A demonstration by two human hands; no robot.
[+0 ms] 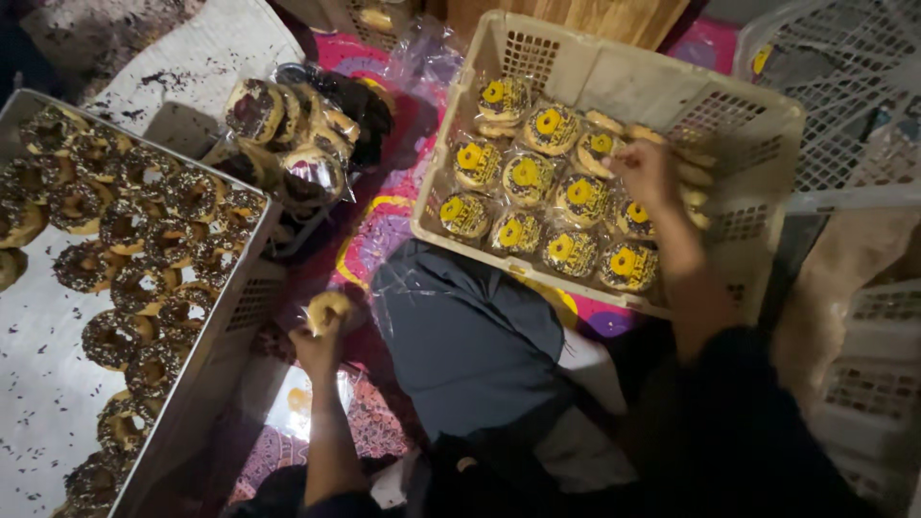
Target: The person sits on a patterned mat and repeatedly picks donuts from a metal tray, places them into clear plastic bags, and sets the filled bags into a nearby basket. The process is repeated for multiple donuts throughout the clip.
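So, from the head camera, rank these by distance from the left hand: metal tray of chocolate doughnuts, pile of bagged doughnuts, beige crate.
1. Metal tray, just to the left hand's left.
2. Pile of bagged doughnuts, above it.
3. Beige crate, far right, where the right hand reaches.

Patterned mat [384, 235]: beige crate [739, 125], doughnut tray [48, 384].

Clear-wrapped doughnuts [542, 206] (round yellow labels) in beige crate [758, 125]; unlabelled wrapped pile [297, 134] beside tray.

The tray [38, 384] wall blocks the left side, and the basket [614, 86] is packed with wrapped donuts [528, 177]. Between them a pile of bagged donuts [297, 134] sits; the patterned mat [379, 230] below it looks open, I think.
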